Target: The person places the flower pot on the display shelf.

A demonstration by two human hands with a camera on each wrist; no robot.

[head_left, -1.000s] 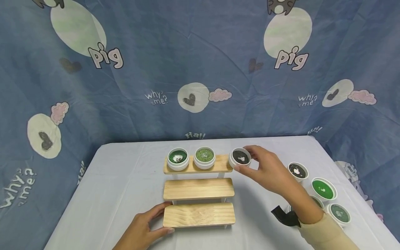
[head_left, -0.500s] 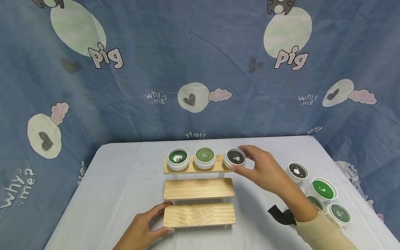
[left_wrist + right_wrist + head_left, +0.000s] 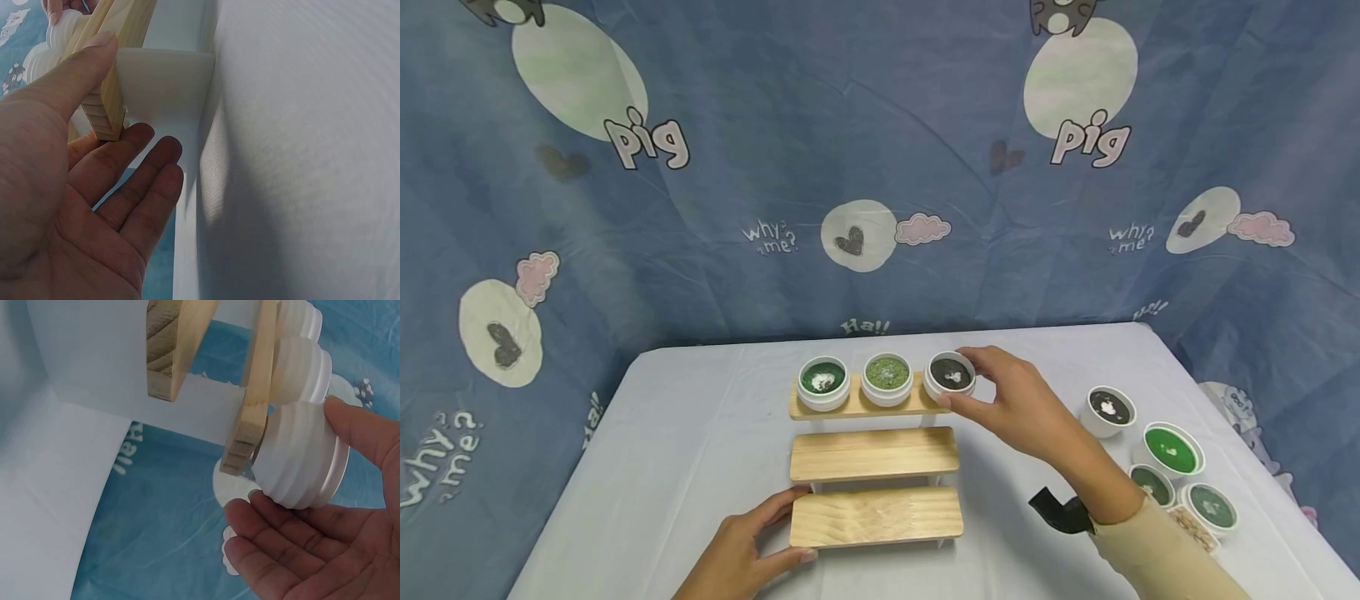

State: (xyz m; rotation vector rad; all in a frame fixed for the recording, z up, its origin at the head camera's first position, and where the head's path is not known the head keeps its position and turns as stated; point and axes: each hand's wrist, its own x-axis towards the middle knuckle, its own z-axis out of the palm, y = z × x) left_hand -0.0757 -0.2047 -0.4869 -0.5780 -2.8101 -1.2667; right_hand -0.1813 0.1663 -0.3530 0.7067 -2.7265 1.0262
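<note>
My right hand [image 3: 1028,415] holds a small white cup with a dark filling and a pale figure [image 3: 950,374] at the right end of the top shelf [image 3: 856,410]. In the right wrist view, thumb and fingers are around the ribbed cup [image 3: 297,456], beside the shelf's end. To its left on that shelf stand a cup with speckled green filling [image 3: 887,374] and a dark green cup [image 3: 823,380]. My left hand [image 3: 743,542] grips the left end of the lowest wooden shelf [image 3: 876,517]; in the left wrist view, thumb and fingers pinch the board [image 3: 109,109].
The middle shelf [image 3: 874,454] is bare wood. Right of the stand on the white table are a dark cup [image 3: 1108,410], a bright green cup [image 3: 1171,451], two dull green cups, and a beige object [image 3: 1193,528] partly behind the sleeve. A blue printed cloth [image 3: 760,292] hangs behind.
My right hand has moved left with the dark cup, from beyond the top shelf's right end to over it, closer to the speckled green cup. The left hand keeps its grip.
</note>
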